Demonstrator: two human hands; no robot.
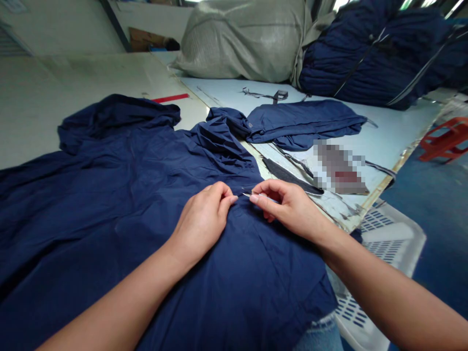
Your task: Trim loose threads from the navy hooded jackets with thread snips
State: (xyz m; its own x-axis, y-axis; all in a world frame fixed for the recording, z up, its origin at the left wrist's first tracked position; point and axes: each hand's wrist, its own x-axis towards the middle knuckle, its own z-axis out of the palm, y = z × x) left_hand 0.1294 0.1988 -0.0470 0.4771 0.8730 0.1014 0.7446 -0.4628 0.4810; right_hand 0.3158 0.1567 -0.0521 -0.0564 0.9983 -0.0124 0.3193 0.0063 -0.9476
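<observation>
A dark navy hooded garment (pixel 153 195) lies spread over the table and hangs over my lap. My left hand (pixel 204 219) is closed, pinching a bit of its fabric between thumb and forefinger. Just to the right, my right hand (pixel 283 204) is closed on small thread snips (pixel 247 195). Their fine metal tips point left at the fabric, a short way from my left fingertips. Most of the snips is hidden inside my fingers. Whether the tips touch a thread is too small to make out.
Behind lie a folded navy piece (pixel 303 122), a red strip (pixel 170 98) and dark cord scraps (pixel 280 95). A grey sack (pixel 241 41) and a tied navy bundle (pixel 365 63) stand farther back. Right of the table edge are a white basket (pixel 413 239) and an orange stool (pixel 444 139).
</observation>
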